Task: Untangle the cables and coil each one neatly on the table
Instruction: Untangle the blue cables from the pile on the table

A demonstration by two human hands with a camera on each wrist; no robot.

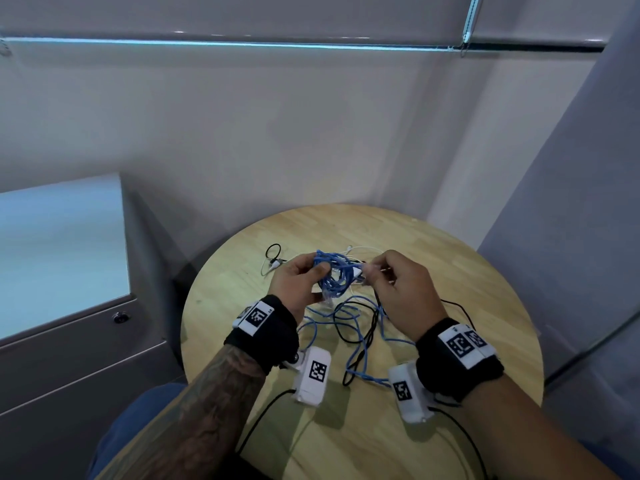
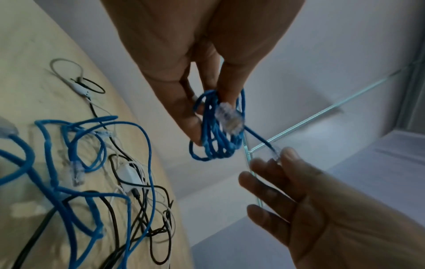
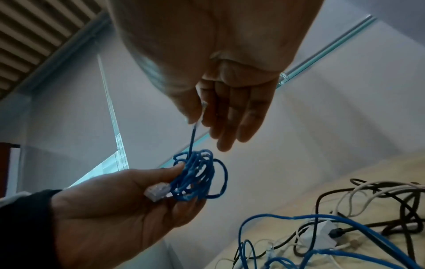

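Note:
My left hand [image 1: 304, 277] holds a small coil of blue network cable [image 1: 334, 275] above the round wooden table [image 1: 450, 271]; thumb and fingers pinch the coil [image 2: 216, 127], and one clear plug [image 2: 228, 116] lies against them. My right hand [image 1: 384, 271] pinches the coil's free end by its other clear plug [image 3: 203, 109], so a short blue stretch [image 3: 192, 140] runs taut between the hands. Below on the table lies a tangle of another blue cable [image 1: 356, 327], black cable [image 1: 349, 336] and white cable [image 2: 161, 209], with a white adapter [image 2: 130, 174] in it.
A small black loop [image 1: 273, 252] with a white connector [image 1: 275, 263] lies at the table's far left. Black leads from the wrist cameras [image 1: 313, 374] trail over the near edge. Walls stand close behind and to the right; a grey cabinet [image 1: 69, 341] is on the left.

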